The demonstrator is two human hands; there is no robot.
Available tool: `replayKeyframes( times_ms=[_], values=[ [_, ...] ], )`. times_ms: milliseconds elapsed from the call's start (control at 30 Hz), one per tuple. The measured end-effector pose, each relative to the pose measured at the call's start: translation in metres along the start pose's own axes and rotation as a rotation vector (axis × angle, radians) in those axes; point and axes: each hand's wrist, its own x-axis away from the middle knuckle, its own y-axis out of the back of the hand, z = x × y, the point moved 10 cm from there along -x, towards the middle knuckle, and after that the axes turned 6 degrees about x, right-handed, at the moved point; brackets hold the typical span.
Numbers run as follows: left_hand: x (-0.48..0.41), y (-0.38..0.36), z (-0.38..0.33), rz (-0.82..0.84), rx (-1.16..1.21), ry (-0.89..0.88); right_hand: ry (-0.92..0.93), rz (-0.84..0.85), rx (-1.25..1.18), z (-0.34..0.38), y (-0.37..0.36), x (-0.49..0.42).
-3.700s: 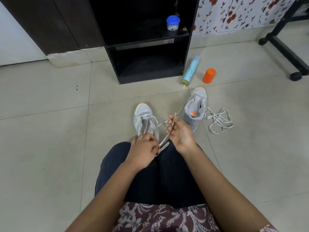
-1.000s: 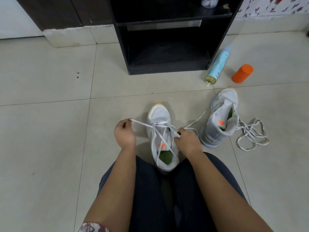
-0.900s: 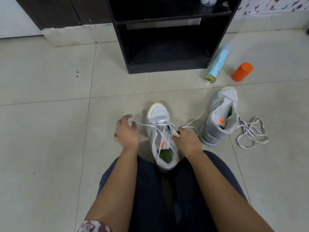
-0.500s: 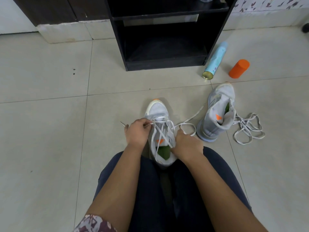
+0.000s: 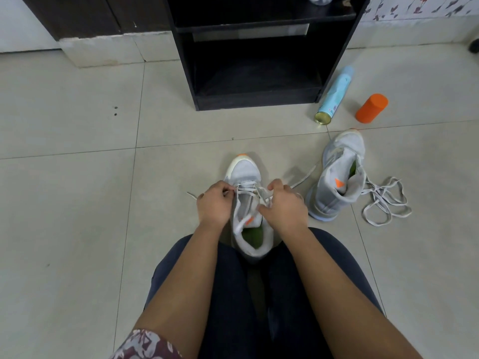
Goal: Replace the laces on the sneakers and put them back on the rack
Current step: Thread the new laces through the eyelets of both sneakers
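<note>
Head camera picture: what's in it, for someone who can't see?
The left hand and right hand pinch a lace on a grey sneaker between the person's knees. A second sneaker, a loose lace, a spray can and a rack lie beyond.

Orange-accented grey sneakers (image 5: 334, 195), whitish laces (image 5: 245, 183), black rack (image 5: 256, 99), light-blue can (image 5: 335, 93), orange cylinder (image 5: 372, 108), seemingly floral wall (image 5: 414, 7)

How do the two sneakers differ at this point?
The near sneaker has a lace crossing its front eyelets; the far sneaker shows none threaded, with a loose lace on the floor beside it. The left hand and right hand hold the near sneaker's lace; no hand is on the far sneaker. Both are grey, with orange marks and green insoles.
</note>
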Motion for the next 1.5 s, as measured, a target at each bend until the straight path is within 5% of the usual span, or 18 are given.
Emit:
replayKeyframes(
  times_ms=[67,167,233,333,400,467,567,633,700,900,1000,1133,1333,1500],
  values=[
    [-0.005,0.008,0.013,-0.062,0.319,0.113,-0.017,0.047,0.014,-0.005,-0.013,-0.006],
    [0.005,0.054,0.046,-0.484,0.815,0.323,-0.033,0.029,-0.012,-0.01,-0.017,-0.009],
    [0.018,0.082,0.054,-0.662,0.585,0.377,-0.033,0.016,-0.034,-0.011,-0.017,-0.009],
    [0.006,0.064,0.008,-0.39,-0.061,0.032,-0.016,0.006,-0.057,-0.009,-0.018,-0.01],
    [0.005,0.022,-0.014,-0.131,-0.207,-0.145,-0.009,-0.006,-0.069,-0.008,-0.018,-0.01],
    [0.004,0.003,-0.022,-0.042,-0.29,-0.18,-0.008,-0.015,-0.066,-0.009,-0.017,-0.01],
    [0.0,0.023,-0.014,-0.2,-0.161,-0.124,-0.018,-0.012,-0.071,-0.01,-0.017,-0.01],
    [0.001,0.061,0.011,-0.426,0.086,0.057,-0.019,-0.01,-0.07,-0.011,-0.018,-0.011],
    [0.009,0.084,0.029,-0.585,0.086,0.196,-0.015,-0.016,-0.079,-0.011,-0.019,-0.012],
    [0.003,0.008,-0.027,-0.099,-0.421,-0.206,0.005,-0.036,-0.092,-0.008,-0.019,-0.011],
    [0.001,0.022,-0.02,-0.197,-0.313,-0.145,-0.007,-0.031,-0.1,-0.01,-0.019,-0.012],
    [0.001,0.076,0.021,-0.482,-0.151,0.146,-0.023,-0.023,-0.099,-0.014,-0.021,-0.013],
    [0.0,0.016,-0.028,-0.103,-0.398,-0.251,-0.005,-0.047,-0.097,-0.01,-0.021,-0.013],
    [-0.008,0.02,-0.015,-0.141,-0.515,-0.152,-0.017,-0.036,-0.116,-0.014,-0.023,-0.015]
  ],
)
